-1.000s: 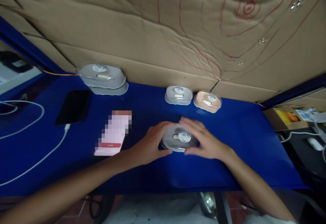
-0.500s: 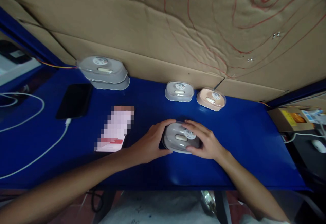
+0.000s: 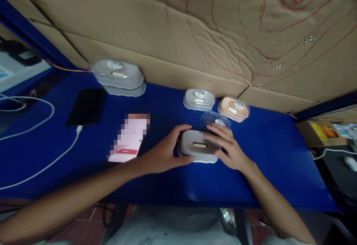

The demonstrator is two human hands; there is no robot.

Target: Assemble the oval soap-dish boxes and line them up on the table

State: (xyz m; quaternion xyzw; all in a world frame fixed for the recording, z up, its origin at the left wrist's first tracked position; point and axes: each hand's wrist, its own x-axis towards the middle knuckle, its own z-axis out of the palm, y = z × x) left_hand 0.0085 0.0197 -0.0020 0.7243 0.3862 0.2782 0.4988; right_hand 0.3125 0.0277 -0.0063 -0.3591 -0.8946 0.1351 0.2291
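A grey oval container [image 3: 195, 141] with a pale handle slot on top sits on the blue table [image 3: 167, 196]. My left hand [image 3: 170, 150] grips its left end, thumb in front and fingers behind. My right hand [image 3: 230, 146] is at its right end with fingers spread, some over the top. Just behind the container lies a clear plastic cover [image 3: 209, 118] with a round label, close to my right fingertips. Farther back stand a covered grey container [image 3: 199, 100] and a covered pink one [image 3: 233, 109].
Two stacked grey containers [image 3: 119, 74] stand at the back left. A dark phone [image 3: 86, 107] on a white cable and a lit phone [image 3: 124, 155] lie at the left. Behind rises a cardboard wall [image 3: 139, 22]; a small box [image 3: 320, 133] is at the right.
The clear labelled cover has come off the grey container and now lies behind it. My right hand has opened and spread its fingers. My left hand keeps its grip.
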